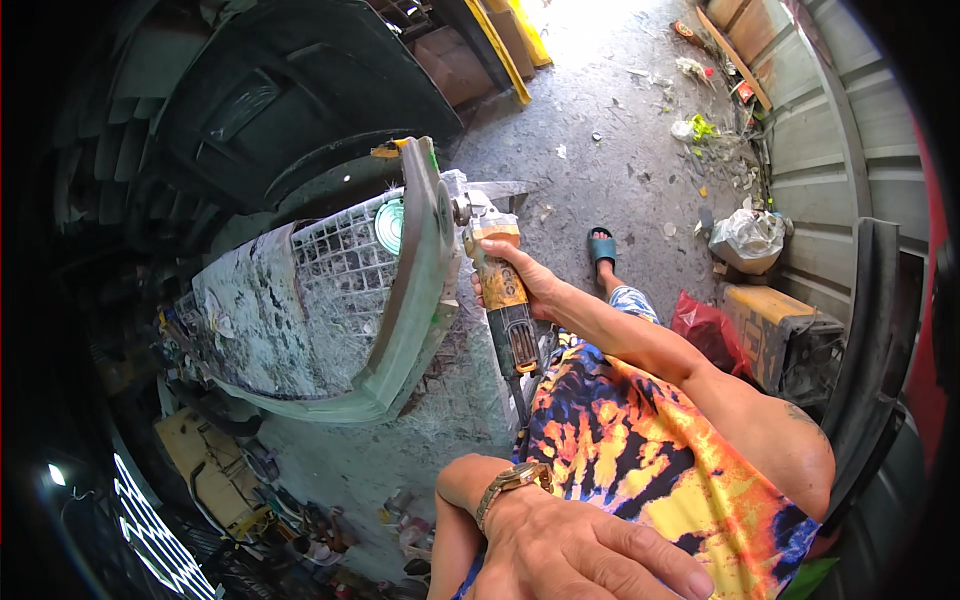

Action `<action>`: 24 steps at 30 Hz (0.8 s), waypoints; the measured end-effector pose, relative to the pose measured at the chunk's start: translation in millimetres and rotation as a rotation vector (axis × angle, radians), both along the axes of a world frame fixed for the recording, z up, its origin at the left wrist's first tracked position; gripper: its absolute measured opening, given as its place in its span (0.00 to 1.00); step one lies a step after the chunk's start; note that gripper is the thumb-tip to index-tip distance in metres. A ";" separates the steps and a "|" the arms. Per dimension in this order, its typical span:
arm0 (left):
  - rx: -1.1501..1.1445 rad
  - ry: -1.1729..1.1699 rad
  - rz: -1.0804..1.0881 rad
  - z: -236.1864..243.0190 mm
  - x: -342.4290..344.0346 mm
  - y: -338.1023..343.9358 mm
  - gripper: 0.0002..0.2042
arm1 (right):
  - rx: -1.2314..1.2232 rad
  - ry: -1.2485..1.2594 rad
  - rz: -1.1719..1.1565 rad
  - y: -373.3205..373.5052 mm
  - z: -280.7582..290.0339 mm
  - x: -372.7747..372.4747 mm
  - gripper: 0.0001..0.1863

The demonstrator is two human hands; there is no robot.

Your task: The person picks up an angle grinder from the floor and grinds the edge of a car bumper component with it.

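My right hand [525, 283] wraps round the body of a yellow and black angle grinder [505, 290], its cord running down toward my shirt. The grinder's metal head lies close beside the upper end of a long, curved grey-green panel [425, 290]; I cannot tell whether they touch. That panel rests along the edge of a worn stand with a wire grid [345, 270] on top. A round pale green disc [390, 227] shows on the grid. Close to the camera, my left hand [590, 555], with a metal watch at its wrist, has its fingers stretched out and holds nothing.
A large black curved panel [310, 100] stands behind the grid. On the right, a stuffed white plastic bag [750, 240], a red bag [708, 330] and a yellow-topped box [770, 330] line a corrugated wall. Litter is scattered over the concrete floor [600, 150]. Clutter lies at lower left.
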State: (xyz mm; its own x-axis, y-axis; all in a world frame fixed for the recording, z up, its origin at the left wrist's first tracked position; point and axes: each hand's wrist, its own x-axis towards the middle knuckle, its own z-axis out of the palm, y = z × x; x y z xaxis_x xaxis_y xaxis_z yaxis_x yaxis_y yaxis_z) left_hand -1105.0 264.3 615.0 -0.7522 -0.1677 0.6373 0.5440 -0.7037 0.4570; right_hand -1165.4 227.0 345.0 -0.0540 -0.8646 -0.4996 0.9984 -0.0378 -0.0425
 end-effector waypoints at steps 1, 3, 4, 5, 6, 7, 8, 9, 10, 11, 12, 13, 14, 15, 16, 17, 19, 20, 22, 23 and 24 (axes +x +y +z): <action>-0.005 0.008 0.003 -0.7 -0.3 -0.3 0.27 | 0.001 0.002 0.002 -0.1 -0.3 -0.3 0.27; -0.006 0.019 0.002 4.2 2.0 -3.0 0.26 | 0.000 0.037 -0.002 -0.3 -0.4 -1.6 0.28; -0.009 -0.115 -0.041 15.0 6.8 -6.2 0.26 | 0.003 0.040 -0.002 0.9 -0.1 -3.1 0.28; -0.013 -0.248 -0.079 21.6 10.6 -7.9 0.25 | -0.008 0.050 -0.004 2.0 2.8 -4.6 0.27; -0.013 -0.243 -0.075 15.6 7.4 -7.5 0.25 | -0.019 0.059 -0.006 2.7 4.5 -5.7 0.27; -0.024 -0.075 -0.037 4.0 0.3 -6.7 0.25 | -0.019 0.064 -0.002 2.6 4.9 -6.4 0.27; -0.035 0.092 -0.003 -2.6 -4.1 -6.3 0.25 | -0.006 0.072 0.005 2.5 4.8 -8.3 0.26; -0.035 0.095 -0.002 -2.7 -3.4 -6.1 0.25 | 0.006 0.079 0.012 2.3 4.8 -10.0 0.26; -0.030 0.082 -0.002 -2.5 -2.1 -5.4 0.25 | 0.006 0.082 0.013 1.7 3.7 -10.9 0.26; -0.025 0.068 -0.006 -2.2 -1.3 -4.7 0.25 | 0.022 0.092 0.015 1.1 1.0 -11.2 0.26; -0.024 0.069 -0.008 -1.5 -0.9 -3.0 0.25 | 0.038 0.102 0.018 0.4 -1.8 -11.6 0.26; -0.011 0.059 0.007 -0.5 -0.9 -0.6 0.24 | 0.038 0.104 0.016 -0.8 -4.9 -12.6 0.26; 0.001 0.046 0.025 0.0 0.0 0.7 0.24 | 0.029 0.110 0.027 -3.3 -6.2 -12.2 0.26; 0.000 0.047 0.026 -0.2 -1.0 -0.6 0.24 | 0.021 0.117 0.037 -4.7 -7.4 -12.0 0.26; -0.019 0.073 0.018 -0.7 -3.5 -3.2 0.24 | 0.020 0.118 0.038 -4.8 -8.5 -11.8 0.26; -0.037 0.099 0.010 -1.1 -5.1 -5.0 0.24 | 0.023 0.136 0.041 -4.8 -6.5 -13.1 0.26; -0.032 0.076 0.007 0.1 -1.1 -4.6 0.24 | 0.028 0.155 0.040 -4.3 -4.1 -14.5 0.26; -0.027 0.055 0.004 0.7 0.2 -4.6 0.24 | 0.021 0.152 0.037 -3.4 -3.1 -15.4 0.26; -0.038 0.103 -0.029 -2.0 -5.1 -9.6 0.24 | 0.018 0.151 0.028 -0.3 -0.8 -16.6 0.27; -0.067 0.139 -0.034 -2.4 -5.3 -9.6 0.24 | 0.018 0.142 0.058 -1.7 11.3 -14.2 0.27; -0.081 0.130 -0.013 -1.6 -2.2 -6.6 0.24 | 0.017 0.130 0.090 -3.0 13.4 -9.3 0.27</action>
